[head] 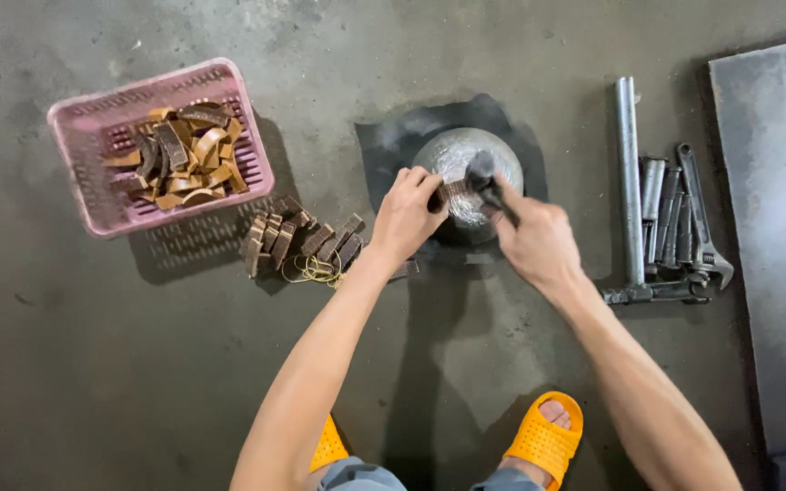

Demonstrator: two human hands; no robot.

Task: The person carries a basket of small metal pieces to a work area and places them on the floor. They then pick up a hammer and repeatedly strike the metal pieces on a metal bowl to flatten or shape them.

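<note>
My left hand (pixel 406 216) pinches a small brown curved strip (pixel 453 190) and holds it flat on the rounded top of a worn metal block (pixel 459 155) on the floor. My right hand (pixel 533 238) grips a dark hammer (pixel 483 173), its head blurred just above the strip. The block stands on a black patch of floor. A row of similar brown curved pieces (pixel 300 242) lies on the floor left of my left wrist, with yellow rubber bands (pixel 311 269) beside them.
A pink plastic basket (pixel 84 150) holding several brown curved pieces stands at the upper left. Metal pipes and an adjustable wrench (pixel 704 227) lie at the right, beside a grey slab (pixel 775 227). My feet in orange slippers (pixel 546 442) are below.
</note>
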